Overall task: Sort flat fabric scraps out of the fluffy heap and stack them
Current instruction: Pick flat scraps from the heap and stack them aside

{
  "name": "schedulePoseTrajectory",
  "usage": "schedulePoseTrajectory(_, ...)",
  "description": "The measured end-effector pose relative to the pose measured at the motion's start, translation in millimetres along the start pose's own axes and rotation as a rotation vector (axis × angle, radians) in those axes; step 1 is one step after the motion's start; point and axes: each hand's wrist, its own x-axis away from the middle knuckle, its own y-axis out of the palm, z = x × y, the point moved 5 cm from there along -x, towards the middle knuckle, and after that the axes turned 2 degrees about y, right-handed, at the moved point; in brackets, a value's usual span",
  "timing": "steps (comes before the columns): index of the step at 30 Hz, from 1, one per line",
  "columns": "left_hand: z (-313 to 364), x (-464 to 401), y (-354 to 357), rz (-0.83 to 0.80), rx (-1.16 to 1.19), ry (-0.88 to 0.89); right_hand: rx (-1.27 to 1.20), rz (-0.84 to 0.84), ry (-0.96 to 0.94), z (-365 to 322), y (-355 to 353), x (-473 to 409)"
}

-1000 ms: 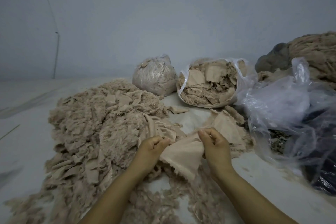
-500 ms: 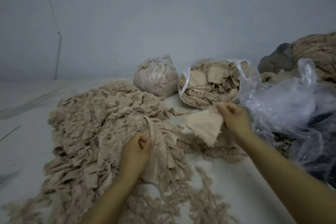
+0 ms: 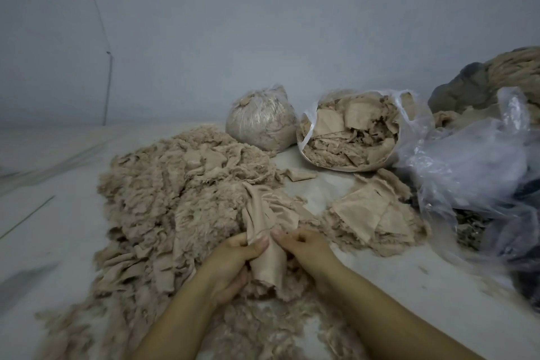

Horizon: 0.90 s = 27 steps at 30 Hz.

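A large beige fluffy heap (image 3: pixel 163 199) of shredded fabric covers the left and middle of the floor. At its near right edge my left hand (image 3: pixel 233 260) grips a long, bunched beige fabric scrap (image 3: pixel 264 231), thumb pressed on its front. My right hand (image 3: pixel 304 245) sits against the scrap's right side with fingers curled; whether it holds the cloth is unclear. A low stack of flat beige scraps (image 3: pixel 371 213) lies on the floor to the right, apart from both hands.
An open clear bag of flat scraps (image 3: pixel 350 137) and a tied bag of fluff (image 3: pixel 263 123) stand by the back wall. Crumpled clear plastic bags (image 3: pixel 473 178) crowd the right side, with a brown fibre pile (image 3: pixel 514 67) behind. Pale floor (image 3: pixel 58 213) lies at left.
My right hand has let go of the flat scrap on the stack at right and has come back to the heap. My left hand has pulled the bunched scrap nearer to me.
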Motion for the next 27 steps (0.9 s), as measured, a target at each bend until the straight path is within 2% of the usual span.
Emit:
schedulePoseTrajectory(2,0,1,-1,0.000,0.019,-0.011,-0.073,0.021,-0.036,0,5,1)
schedulePoseTrajectory(6,7,-7,3,0.066,0.091,-0.027,0.080,0.016,-0.283,-11,14,10)
schedulePoseTrajectory(9,14,-18,-3,0.360,-0.074,0.106,0.086,0.001,-0.385,-11,15,22)
schedulePoseTrajectory(11,23,-22,-11,0.557,-0.260,0.230,0.103,0.070,-0.430,-10,5,27)
schedulePoseTrajectory(12,26,-22,-12,0.588,-0.377,0.273,0.074,0.121,-0.430,-9,-3,28)
schedulePoseTrajectory(15,25,-19,-1,0.551,-0.681,0.390,-0.058,0.302,-0.369,-6,-29,24)
schedulePoseTrajectory(17,19,-15,5,0.540,-0.761,0.433,-0.097,0.317,-0.301,-3,-33,21)
schedulePoseTrajectory(20,13,-15,7,0.482,-0.673,0.423,-0.241,0.161,-0.144,8,-22,16)
schedulePoseTrajectory(22,14,-15,7,0.469,-0.649,0.439,-0.240,0.020,-0.065,10,-13,17)
schedulePoseTrajectory(24,20,-13,3,0.528,-0.648,0.484,-0.116,0.009,-0.121,6,-13,18)
schedulePoseTrajectory(27,28,-13,-3,0.630,-0.725,0.540,0.005,0.155,-0.294,-5,-20,26)
